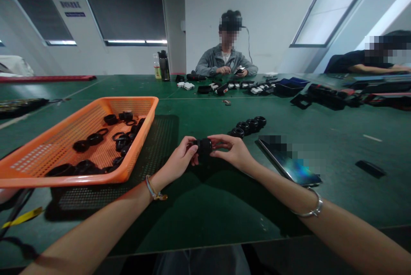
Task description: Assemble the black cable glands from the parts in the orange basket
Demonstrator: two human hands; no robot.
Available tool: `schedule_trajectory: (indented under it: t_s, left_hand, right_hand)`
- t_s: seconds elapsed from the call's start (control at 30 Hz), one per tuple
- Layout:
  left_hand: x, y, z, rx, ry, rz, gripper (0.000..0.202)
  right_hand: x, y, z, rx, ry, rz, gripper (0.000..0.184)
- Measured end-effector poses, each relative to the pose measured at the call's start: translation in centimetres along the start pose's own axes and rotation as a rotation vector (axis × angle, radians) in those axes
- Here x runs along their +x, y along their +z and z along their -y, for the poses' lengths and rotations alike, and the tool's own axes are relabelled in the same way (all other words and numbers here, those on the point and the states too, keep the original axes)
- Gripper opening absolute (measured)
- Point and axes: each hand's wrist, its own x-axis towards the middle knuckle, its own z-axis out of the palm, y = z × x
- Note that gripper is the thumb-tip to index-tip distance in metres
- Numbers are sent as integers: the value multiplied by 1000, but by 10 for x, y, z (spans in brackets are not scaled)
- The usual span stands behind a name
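Observation:
Between my two hands, just above the green table [221,206], is a short black cylindrical part [204,146] with a ridged or stepped side; its exact kind is too small to tell. My left hand [184,153] pinches its left end with thumb and fingers. On the opposite end, my right hand [233,150] grips with the thumb below and fingers above. Just beyond my right hand, a row of several black ring-shaped parts [248,126] lies on the tabletop. More black rings and round pieces [95,138] lie inside an orange plastic basket [146,133] to my left.
A smartphone [289,161] lies right of my right forearm, with a small black piece [370,168] farther right. Across the table a person [224,61] handles a small object behind several black and white parts [236,85]. Bottles [163,65] stand at the far edge. Another person sits far right.

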Motion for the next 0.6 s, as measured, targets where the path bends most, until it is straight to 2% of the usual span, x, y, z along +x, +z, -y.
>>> schedule_trajectory:
  t_s: [0.6]
  left_hand:
    - [1, 0, 2, 45, 10, 6, 21]
  right_hand:
    - [2, -2, -2, -47, 30, 25, 45]
